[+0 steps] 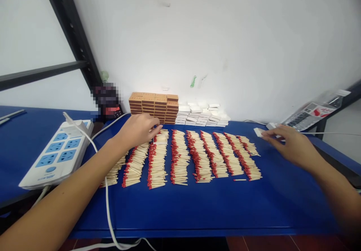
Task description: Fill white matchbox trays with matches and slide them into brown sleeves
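Observation:
My left hand reaches over the far end of a row of red-tipped matches. Its thumb and fingers are closed at a small white-edged matchbox tray, which lies among the matches and is partly hidden. On the right, my right hand pinches a small white matchbox tray by its end, just above or on the blue table. Several more rows of matches stretch between the two hands, red heads to the left. One loose match lies in front of them.
Brown matchboxes are stacked against the wall, beside a pile of white trays. A white power strip with a cable stands left on the blue table. A plastic-wrapped package leans at the back right.

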`<state>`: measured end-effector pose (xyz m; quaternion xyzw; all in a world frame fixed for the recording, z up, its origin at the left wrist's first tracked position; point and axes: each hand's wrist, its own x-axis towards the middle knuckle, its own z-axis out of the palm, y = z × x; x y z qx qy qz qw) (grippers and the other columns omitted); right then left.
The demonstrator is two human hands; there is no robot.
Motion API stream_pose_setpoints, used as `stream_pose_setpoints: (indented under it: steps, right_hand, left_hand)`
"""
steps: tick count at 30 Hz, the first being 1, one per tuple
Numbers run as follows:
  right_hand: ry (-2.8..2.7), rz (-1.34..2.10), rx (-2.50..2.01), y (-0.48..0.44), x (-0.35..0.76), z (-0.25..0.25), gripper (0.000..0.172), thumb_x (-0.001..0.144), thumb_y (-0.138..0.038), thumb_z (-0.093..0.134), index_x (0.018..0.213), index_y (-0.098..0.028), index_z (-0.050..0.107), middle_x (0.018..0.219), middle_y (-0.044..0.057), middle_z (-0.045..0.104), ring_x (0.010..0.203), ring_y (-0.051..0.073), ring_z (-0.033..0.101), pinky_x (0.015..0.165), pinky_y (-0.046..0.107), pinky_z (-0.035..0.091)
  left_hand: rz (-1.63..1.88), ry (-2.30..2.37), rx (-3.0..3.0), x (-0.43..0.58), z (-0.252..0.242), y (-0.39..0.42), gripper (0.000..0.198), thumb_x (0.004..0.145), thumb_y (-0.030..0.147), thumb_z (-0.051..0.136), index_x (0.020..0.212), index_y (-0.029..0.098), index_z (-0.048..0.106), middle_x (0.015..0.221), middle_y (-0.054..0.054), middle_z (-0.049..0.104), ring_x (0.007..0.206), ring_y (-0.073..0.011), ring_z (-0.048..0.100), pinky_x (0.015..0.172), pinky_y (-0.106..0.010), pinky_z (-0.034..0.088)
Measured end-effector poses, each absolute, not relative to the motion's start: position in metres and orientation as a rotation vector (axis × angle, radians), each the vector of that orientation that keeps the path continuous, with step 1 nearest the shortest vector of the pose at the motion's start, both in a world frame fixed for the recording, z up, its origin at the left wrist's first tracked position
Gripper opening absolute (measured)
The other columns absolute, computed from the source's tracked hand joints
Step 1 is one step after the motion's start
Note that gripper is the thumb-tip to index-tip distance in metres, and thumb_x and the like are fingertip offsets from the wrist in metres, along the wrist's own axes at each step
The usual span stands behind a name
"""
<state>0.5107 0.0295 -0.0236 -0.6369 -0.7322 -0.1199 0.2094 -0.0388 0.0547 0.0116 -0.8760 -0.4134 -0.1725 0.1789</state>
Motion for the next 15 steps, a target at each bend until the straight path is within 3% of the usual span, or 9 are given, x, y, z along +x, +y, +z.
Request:
stream_pose_setpoints:
  steps: [7,11,15]
  right_hand:
    - [-2.172,-0.365,-1.660,0.102,0.453,0.016,0.031,0.099,-0.040,0.051,0.098,-0.019,0.074,0.103,0.016,0.075,0.090,0.028,0.066,0.082,0.042,0.051]
    - [-2.262,-0.408,-1.681,0.149,0.430,0.023,0.023,0.094,-0.028,0.055,0.091,-0.022,0.076,0.100,0.013,0.075,0.098,0.030,0.064,0.081,0.040,0.050]
    - [-2.334,-0.389,-1.695,0.176,0.414,0.014,0.022,0.089,-0.024,0.057,0.085,-0.022,0.079,0.096,0.011,0.077,0.092,0.027,0.065,0.076,0.036,0.049]
  left_hand:
    - [-0.478,-1.157,-2.481,-0.039,0.011,0.055,0.031,0.105,0.031,0.057,0.085,0.017,0.076,0.079,-0.008,0.078,0.076,-0.0247,0.073,0.061,-0.032,0.048]
    - [-0.486,-1.155,-2.469,-0.040,0.013,0.054,0.032,0.105,0.032,0.056,0.085,0.017,0.075,0.078,-0.008,0.077,0.075,-0.0232,0.072,0.061,-0.032,0.048]
    - [-0.500,-1.182,-2.438,-0.040,0.015,0.054,0.033,0.105,0.032,0.056,0.082,0.017,0.074,0.075,-0.008,0.075,0.069,-0.0228,0.070,0.058,-0.032,0.044]
